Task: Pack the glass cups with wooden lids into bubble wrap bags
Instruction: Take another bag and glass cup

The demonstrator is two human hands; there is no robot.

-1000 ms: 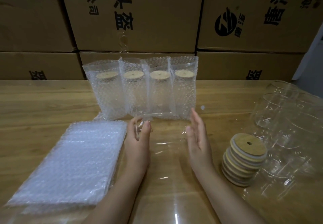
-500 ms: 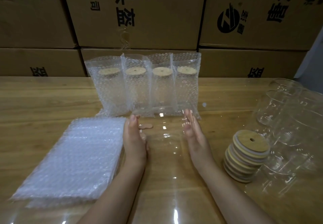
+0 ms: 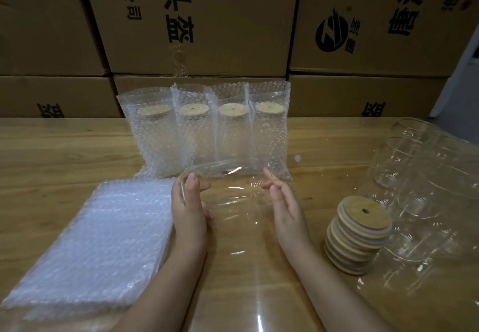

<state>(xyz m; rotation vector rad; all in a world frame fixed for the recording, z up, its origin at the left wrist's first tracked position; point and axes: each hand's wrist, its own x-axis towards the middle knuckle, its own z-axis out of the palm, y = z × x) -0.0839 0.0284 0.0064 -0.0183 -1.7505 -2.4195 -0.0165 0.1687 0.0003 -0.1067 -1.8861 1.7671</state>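
Observation:
A clear glass cup [image 3: 233,202] with no lid is in front of me, its rim pointing away toward the packed row. My left hand [image 3: 189,210] presses flat on its left side and my right hand [image 3: 283,208] on its right side, so the cup is held between both palms. A flat stack of empty bubble wrap bags [image 3: 98,241] lies to the left of my left hand. A stack of round wooden lids [image 3: 359,236] stands to the right of my right hand. Several bagged cups with lids [image 3: 204,135] stand upright in a row behind.
Several empty clear glass cups [image 3: 420,176] crowd the right side of the wooden table [image 3: 64,155]. Large cardboard boxes [image 3: 197,26] form a wall along the table's far edge.
The cup's rim has risen slightly between my hands. My left fingers have straightened along the glass, and both hands stay on its sides.

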